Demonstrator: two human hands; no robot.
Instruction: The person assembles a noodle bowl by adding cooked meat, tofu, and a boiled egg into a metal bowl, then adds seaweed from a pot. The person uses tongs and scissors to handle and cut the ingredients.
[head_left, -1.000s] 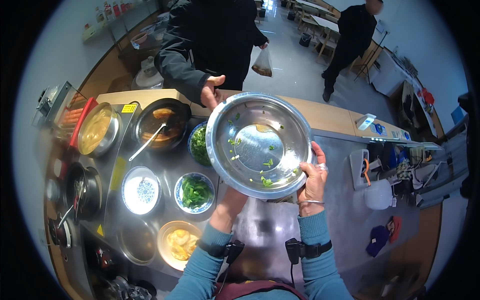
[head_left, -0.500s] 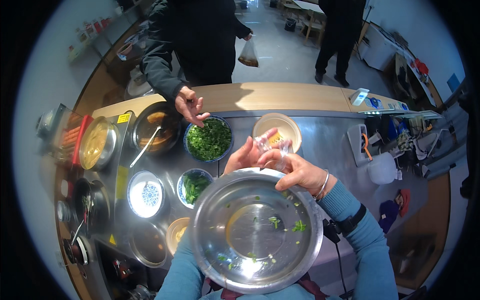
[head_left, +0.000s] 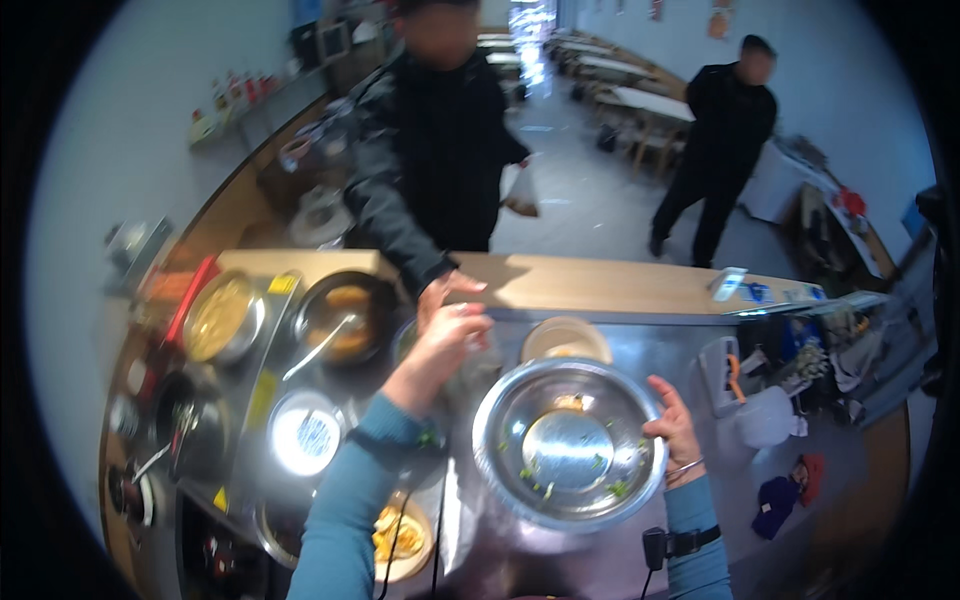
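Observation:
My right hand [head_left: 676, 425] grips the right rim of a wide stainless steel bowl [head_left: 566, 448], thumb toward the inside. Scraps of chopped greens cling to the bowl's inner surface. My left hand [head_left: 447, 345] is stretched forward over the counter, its fingers drawn together. Something clear and thin seems to hang by them, too smeared to make out. Just beyond, another person's hand [head_left: 442, 294] overlaps or meets my fingertips; whether they touch I cannot tell. My left forearm mostly covers the bowls of greens. Behind the steel bowl stands a cream-coloured bowl [head_left: 565, 338].
On the left are a dark pan [head_left: 372, 310] with a ladle, a pot of yellowish food [head_left: 222, 318] and a white patterned bowl [head_left: 306, 432]. A yellow-food bowl [head_left: 418, 562] sits by my left forearm. A wooden ledge [head_left: 600, 282] edges the counter; two people stand beyond.
My hands have separated: the left has gone forward toward the other person's hand, while the right has moved to the bowl's right rim. The steel bowl has shifted right, and the view has tilted up.

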